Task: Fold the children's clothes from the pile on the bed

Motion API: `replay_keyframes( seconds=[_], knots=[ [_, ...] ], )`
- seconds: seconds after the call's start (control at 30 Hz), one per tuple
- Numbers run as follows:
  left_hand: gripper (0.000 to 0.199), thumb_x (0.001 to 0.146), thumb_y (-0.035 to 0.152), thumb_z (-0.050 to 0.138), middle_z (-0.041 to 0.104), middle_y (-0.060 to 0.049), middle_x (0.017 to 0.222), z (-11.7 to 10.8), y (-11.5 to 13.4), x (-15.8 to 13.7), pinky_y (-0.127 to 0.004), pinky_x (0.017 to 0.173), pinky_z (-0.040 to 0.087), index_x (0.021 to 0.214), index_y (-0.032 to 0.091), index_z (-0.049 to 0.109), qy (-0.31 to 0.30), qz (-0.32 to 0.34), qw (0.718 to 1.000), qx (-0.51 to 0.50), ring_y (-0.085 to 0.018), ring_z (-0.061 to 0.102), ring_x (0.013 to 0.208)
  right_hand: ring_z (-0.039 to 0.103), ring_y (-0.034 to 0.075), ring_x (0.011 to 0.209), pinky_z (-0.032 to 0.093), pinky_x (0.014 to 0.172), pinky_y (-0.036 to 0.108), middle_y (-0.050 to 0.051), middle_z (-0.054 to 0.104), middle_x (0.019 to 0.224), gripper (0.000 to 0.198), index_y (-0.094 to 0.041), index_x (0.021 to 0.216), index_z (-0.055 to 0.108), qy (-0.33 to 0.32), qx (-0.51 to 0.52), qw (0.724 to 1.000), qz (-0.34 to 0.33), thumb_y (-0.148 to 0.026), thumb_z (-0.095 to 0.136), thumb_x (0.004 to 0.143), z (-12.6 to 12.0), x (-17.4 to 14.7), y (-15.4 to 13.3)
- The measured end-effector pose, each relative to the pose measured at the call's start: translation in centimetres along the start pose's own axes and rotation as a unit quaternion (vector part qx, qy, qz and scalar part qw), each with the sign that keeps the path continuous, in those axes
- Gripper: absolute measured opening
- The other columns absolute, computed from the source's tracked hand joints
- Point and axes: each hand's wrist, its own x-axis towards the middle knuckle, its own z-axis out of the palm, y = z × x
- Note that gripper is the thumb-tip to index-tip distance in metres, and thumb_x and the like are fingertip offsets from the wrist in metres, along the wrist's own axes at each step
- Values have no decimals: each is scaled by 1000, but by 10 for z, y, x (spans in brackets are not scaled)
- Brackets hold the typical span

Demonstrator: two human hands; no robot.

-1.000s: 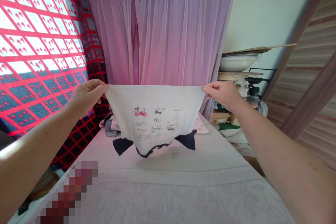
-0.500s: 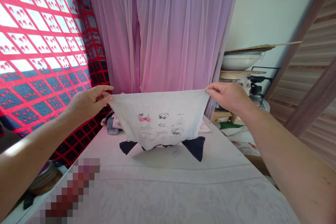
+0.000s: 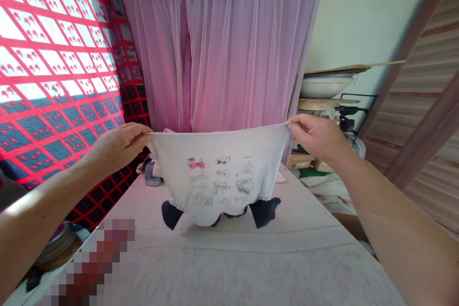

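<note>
A white shirt [image 3: 222,177] with dark navy sleeves hangs upside down between my hands, its hem stretched nearly straight. Small line drawings and a red bow are printed on its front. My left hand [image 3: 131,141] pinches the left end of the hem between thumb and fingers. At the right end, slightly higher, my right hand [image 3: 311,134] is closed on the hem in the same way. The navy sleeves dangle at the lower corners, just over the pale patterned cover [image 3: 251,272] of the flat surface. The neckline is partly hidden behind the white cloth.
Folded clothes [image 3: 153,174] lie at the far left of the surface, partly behind the shirt. Purple curtains [image 3: 229,57] hang behind. To the right, a rack holds a white basin [image 3: 326,87], with cardboard boxes [image 3: 301,160] below. A red-and-dark patterned cloth [image 3: 64,119] covers the left side.
The shirt's body has dropped and opened out, showing more of the print, and its sleeves have swung. Both hands keep their hold on the hem, the right moving slightly outward.
</note>
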Motion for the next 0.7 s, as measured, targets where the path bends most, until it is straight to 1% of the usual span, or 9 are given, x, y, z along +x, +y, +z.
replay_keyframes(
  seconds=[0.1, 0.2, 0.27, 0.33, 0.37, 0.47, 0.57, 0.63, 0.7],
  knots=[
    [37, 83, 47, 37, 57, 5, 52, -11, 2, 0, -26, 48, 45, 100, 23, 59, -64, -82, 993, -49, -13, 52, 43, 59, 18, 49, 47, 55, 30, -1, 62, 53, 20, -22, 91, 63, 4, 119, 992, 32, -37, 51, 85, -12, -2, -1],
    [28, 85, 41, 43, 51, 8, 43, -9, 4, 4, -21, 36, 38, 100, 22, 57, -111, -135, 970, -166, -10, 46, 32, 57, 16, 43, 46, 45, 27, -1, 59, 50, 16, -21, 92, 60, -33, 245, 965, 85, -34, 53, 87, -7, 2, 2],
    [17, 84, 34, 48, 53, 8, 45, 4, 7, 9, -18, 34, 38, 93, 22, 57, -108, -186, 943, -255, -8, 48, 33, 62, 16, 48, 49, 46, 26, -1, 60, 54, 8, -21, 88, 57, -56, 305, 940, 142, -28, 53, 88, 12, 7, 4],
    [7, 82, 26, 54, 58, 5, 53, 24, 10, 18, -17, 35, 40, 85, 21, 57, -109, -260, 901, -329, -8, 54, 37, 66, 16, 57, 54, 54, 26, 0, 62, 59, 4, -20, 85, 54, -69, 339, 915, 208, -19, 52, 88, 38, 15, 4],
    [4, 81, 23, 57, 60, 4, 57, 35, 13, 24, -17, 36, 42, 83, 20, 56, -108, -296, 879, -357, -9, 57, 41, 67, 15, 59, 56, 58, 26, -1, 62, 60, 6, -19, 83, 53, -71, 350, 905, 230, -15, 51, 87, 52, 19, 4],
    [6, 82, 14, 57, 60, 2, 61, 55, 21, 49, -19, 45, 49, 80, 18, 53, -58, -354, 836, -415, -10, 63, 49, 68, 12, 62, 57, 65, 26, -3, 59, 63, 12, -18, 80, 52, -60, 368, 895, 246, -9, 49, 86, 79, 33, 5],
    [11, 88, 9, 47, 60, 3, 70, 48, 31, 72, -23, 64, 55, 84, 18, 50, 53, -327, 829, -450, -6, 64, 57, 68, 12, 68, 58, 69, 27, -3, 60, 70, 7, -19, 84, 53, 11, 384, 904, 190, -14, 49, 86, 79, 48, 7],
    [11, 89, 9, 46, 62, 2, 77, 35, 37, 78, -28, 79, 55, 88, 19, 51, 116, -257, 836, -470, -5, 66, 67, 69, 13, 74, 58, 72, 29, -3, 62, 74, 4, -21, 89, 53, 59, 384, 911, 140, -21, 50, 87, 69, 53, 8],
    [9, 88, 11, 47, 62, 2, 81, 25, 42, 68, -32, 89, 52, 88, 19, 53, 137, -191, 849, -473, -6, 66, 76, 69, 15, 78, 57, 73, 30, -2, 63, 77, 8, -23, 91, 54, 67, 379, 916, 110, -28, 50, 86, 62, 47, 10]
  ],
)
